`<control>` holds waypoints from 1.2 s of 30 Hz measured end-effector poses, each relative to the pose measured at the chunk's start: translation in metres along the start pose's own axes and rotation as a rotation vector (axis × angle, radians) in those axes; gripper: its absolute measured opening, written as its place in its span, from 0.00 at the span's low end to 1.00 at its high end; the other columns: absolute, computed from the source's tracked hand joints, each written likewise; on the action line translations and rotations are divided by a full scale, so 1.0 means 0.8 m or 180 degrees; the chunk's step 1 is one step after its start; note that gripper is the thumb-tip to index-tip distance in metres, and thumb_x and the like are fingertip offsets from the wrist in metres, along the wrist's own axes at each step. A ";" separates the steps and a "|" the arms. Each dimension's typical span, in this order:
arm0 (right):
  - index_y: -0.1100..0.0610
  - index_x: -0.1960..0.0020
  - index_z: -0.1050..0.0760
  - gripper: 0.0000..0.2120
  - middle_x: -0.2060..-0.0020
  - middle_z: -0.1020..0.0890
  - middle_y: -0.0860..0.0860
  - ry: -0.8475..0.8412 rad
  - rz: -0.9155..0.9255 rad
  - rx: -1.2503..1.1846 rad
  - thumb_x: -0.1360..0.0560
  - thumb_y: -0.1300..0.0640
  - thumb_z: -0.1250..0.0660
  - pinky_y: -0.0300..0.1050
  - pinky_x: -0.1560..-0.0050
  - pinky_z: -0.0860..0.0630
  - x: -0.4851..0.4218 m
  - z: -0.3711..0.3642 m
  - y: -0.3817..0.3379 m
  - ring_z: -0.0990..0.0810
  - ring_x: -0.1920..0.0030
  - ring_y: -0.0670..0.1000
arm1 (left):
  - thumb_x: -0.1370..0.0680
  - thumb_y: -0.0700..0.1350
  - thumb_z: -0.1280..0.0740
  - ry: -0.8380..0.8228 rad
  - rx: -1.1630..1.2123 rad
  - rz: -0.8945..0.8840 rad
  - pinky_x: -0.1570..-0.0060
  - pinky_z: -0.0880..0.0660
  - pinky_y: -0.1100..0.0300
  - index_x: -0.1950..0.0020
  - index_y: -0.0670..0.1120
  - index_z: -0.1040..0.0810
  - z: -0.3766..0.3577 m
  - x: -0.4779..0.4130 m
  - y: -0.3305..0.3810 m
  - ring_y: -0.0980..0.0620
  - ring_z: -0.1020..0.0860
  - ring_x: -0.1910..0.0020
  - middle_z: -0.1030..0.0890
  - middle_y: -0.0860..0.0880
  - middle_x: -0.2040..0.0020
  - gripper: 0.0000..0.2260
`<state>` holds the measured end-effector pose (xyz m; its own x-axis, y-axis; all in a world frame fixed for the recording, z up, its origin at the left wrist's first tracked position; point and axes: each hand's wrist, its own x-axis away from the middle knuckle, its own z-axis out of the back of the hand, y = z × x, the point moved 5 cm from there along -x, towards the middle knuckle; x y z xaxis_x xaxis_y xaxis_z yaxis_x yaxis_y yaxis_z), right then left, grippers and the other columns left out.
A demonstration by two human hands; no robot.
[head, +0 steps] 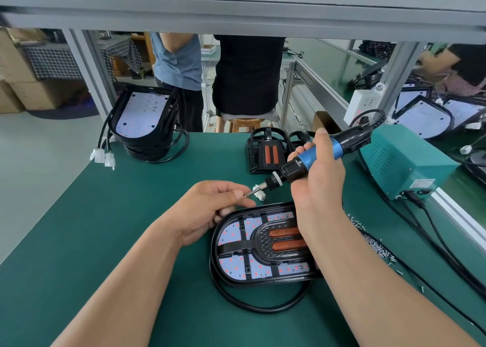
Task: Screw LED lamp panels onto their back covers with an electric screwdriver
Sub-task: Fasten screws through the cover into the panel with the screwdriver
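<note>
Two hands get a screwdriver ready above a lamp on the green table mat (110, 215).

The right hand (319, 181) is wrapped tight around the blue and black electric screwdriver (315, 157), which tilts down to the left. The left hand (210, 210) has curled fingers and pinches the tip of the thin metal bit (254, 191); whether a screw sits there is too small to tell. Just below both hands lies the flat white LED lamp panel in its black plastic back cover (247, 252), with a black cord looped around it. A pile of small silver screws (378, 246) lies to the right. A teal power box (402, 160) stands farther back.
</note>
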<state>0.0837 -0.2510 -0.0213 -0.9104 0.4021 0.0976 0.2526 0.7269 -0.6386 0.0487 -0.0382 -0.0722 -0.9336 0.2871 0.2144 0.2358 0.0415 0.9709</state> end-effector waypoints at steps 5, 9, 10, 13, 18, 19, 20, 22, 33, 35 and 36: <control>0.59 0.43 0.26 0.10 0.62 0.23 0.51 -0.0235 -0.0150 -0.0276 0.20 0.60 0.27 0.45 0.59 0.22 -0.001 -0.007 -0.011 0.24 0.64 0.49 | 0.26 0.46 0.25 -0.0178 -0.0107 0.0036 0.72 0.37 0.67 0.46 0.36 0.14 0.010 0.011 0.009 0.57 0.34 0.70 0.18 0.47 0.62 0.15; 0.59 0.44 0.27 0.08 0.63 0.23 0.51 -0.0679 -0.0304 -0.0423 0.20 0.62 0.29 0.44 0.60 0.23 0.005 -0.017 -0.013 0.25 0.64 0.49 | 0.28 0.45 0.23 -0.0516 -0.0591 0.0107 0.70 0.37 0.66 0.45 0.39 0.13 0.013 0.019 0.010 0.57 0.30 0.68 0.16 0.46 0.59 0.14; 0.60 0.45 0.27 0.07 0.63 0.24 0.51 -0.0827 -0.0335 -0.0407 0.20 0.62 0.30 0.43 0.60 0.23 0.008 -0.020 -0.012 0.25 0.64 0.49 | 0.29 0.45 0.23 -0.0517 -0.0673 0.0128 0.70 0.36 0.66 0.46 0.40 0.12 0.013 0.019 0.010 0.57 0.28 0.67 0.15 0.45 0.56 0.14; 0.58 0.51 0.25 0.04 0.63 0.25 0.51 -0.1265 -0.0349 -0.0260 0.20 0.61 0.30 0.42 0.62 0.24 0.020 -0.028 -0.009 0.25 0.65 0.48 | 0.30 0.45 0.23 -0.0398 -0.0834 0.0124 0.70 0.36 0.66 0.48 0.42 0.11 0.013 0.017 0.008 0.57 0.29 0.68 0.15 0.46 0.58 0.13; 0.57 0.49 0.27 0.05 0.64 0.29 0.50 -0.1624 -0.0211 0.0107 0.22 0.60 0.32 0.43 0.63 0.28 0.032 -0.039 -0.006 0.28 0.66 0.49 | 0.30 0.46 0.23 -0.0273 -0.0928 0.0112 0.70 0.38 0.65 0.50 0.43 0.11 0.014 0.015 0.006 0.55 0.34 0.69 0.20 0.48 0.63 0.11; 0.57 0.49 0.27 0.05 0.64 0.29 0.50 -0.1662 -0.0176 0.0150 0.22 0.60 0.32 0.43 0.63 0.28 0.034 -0.040 -0.006 0.28 0.66 0.49 | 0.30 0.46 0.23 -0.0282 -0.0916 0.0114 0.70 0.38 0.65 0.49 0.43 0.11 0.014 0.014 0.005 0.55 0.34 0.69 0.20 0.48 0.63 0.11; 0.57 0.49 0.26 0.04 0.64 0.29 0.51 -0.1690 -0.0148 0.0183 0.22 0.61 0.32 0.43 0.63 0.29 0.036 -0.042 -0.006 0.29 0.66 0.49 | 0.30 0.46 0.23 -0.0285 -0.0911 0.0119 0.70 0.38 0.65 0.49 0.43 0.11 0.014 0.014 0.005 0.55 0.34 0.69 0.20 0.48 0.63 0.12; 0.58 0.49 0.25 0.03 0.65 0.28 0.51 -0.1733 -0.0110 0.0234 0.22 0.61 0.33 0.43 0.63 0.28 0.039 -0.044 -0.007 0.28 0.66 0.49 | 0.30 0.46 0.23 -0.0295 -0.0913 0.0126 0.69 0.38 0.64 0.49 0.43 0.11 0.014 0.013 0.004 0.55 0.34 0.69 0.21 0.48 0.62 0.12; 0.58 0.48 0.25 0.07 0.65 0.28 0.52 -0.2208 0.0109 0.0593 0.25 0.61 0.31 0.46 0.62 0.27 0.057 -0.057 -0.008 0.28 0.66 0.53 | 0.32 0.50 0.22 -0.0348 -0.0940 0.0057 0.70 0.38 0.64 0.48 0.44 0.11 0.016 0.010 0.001 0.54 0.34 0.69 0.19 0.48 0.61 0.15; 0.59 0.46 0.23 0.10 0.66 0.28 0.53 -0.2348 0.0117 0.0692 0.26 0.59 0.29 0.47 0.61 0.27 0.063 -0.060 -0.007 0.27 0.66 0.54 | 0.33 0.51 0.22 -0.0323 -0.0968 0.0023 0.71 0.37 0.65 0.50 0.45 0.11 0.015 0.009 0.001 0.55 0.34 0.69 0.18 0.49 0.62 0.15; 0.59 0.45 0.23 0.11 0.66 0.27 0.53 -0.2426 0.0101 0.0733 0.27 0.59 0.29 0.48 0.61 0.27 0.066 -0.061 -0.005 0.27 0.66 0.54 | 0.33 0.51 0.22 -0.0303 -0.0984 0.0008 0.71 0.37 0.66 0.50 0.46 0.11 0.014 0.008 0.000 0.55 0.34 0.69 0.18 0.50 0.62 0.14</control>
<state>0.0509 -0.2056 0.0241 -0.8984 -0.1315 -0.4190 0.2837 0.5546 -0.7823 0.0459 -0.0252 -0.0718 -0.9002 0.3757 0.2200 0.1311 -0.2478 0.9599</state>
